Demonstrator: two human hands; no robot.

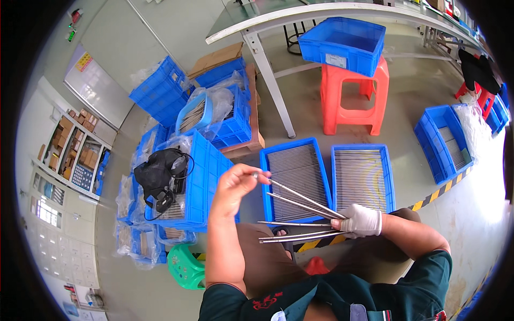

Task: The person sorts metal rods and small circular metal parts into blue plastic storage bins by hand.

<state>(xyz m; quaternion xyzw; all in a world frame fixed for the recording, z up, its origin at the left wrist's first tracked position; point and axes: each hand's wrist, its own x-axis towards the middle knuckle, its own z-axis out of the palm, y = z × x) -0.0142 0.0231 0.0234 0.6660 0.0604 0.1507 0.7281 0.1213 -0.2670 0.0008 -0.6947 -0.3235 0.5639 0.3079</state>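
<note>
My bare left hand (234,188) is raised, with thumb and fingers pinched at the tip of one thin metal rod (302,198). The other end of that rod lies in my right hand (360,221), which wears a white glove. Several more metal rods (297,236) fan out leftward from the gloved fingers, which are wrapped round their ends. Below and beyond the rods stands a shallow blue crate (263,184) with rows of similar rods. A second blue crate (391,182) of rods sits beside it on the right.
An empty-looking blue crate (342,48) rests on a red stool (327,101) ahead. Stacked blue crates (206,182) with a black bag (160,174) stand at left, near a green stool (184,267). Another blue crate (428,144) is at right. A table leg (273,88) rises ahead.
</note>
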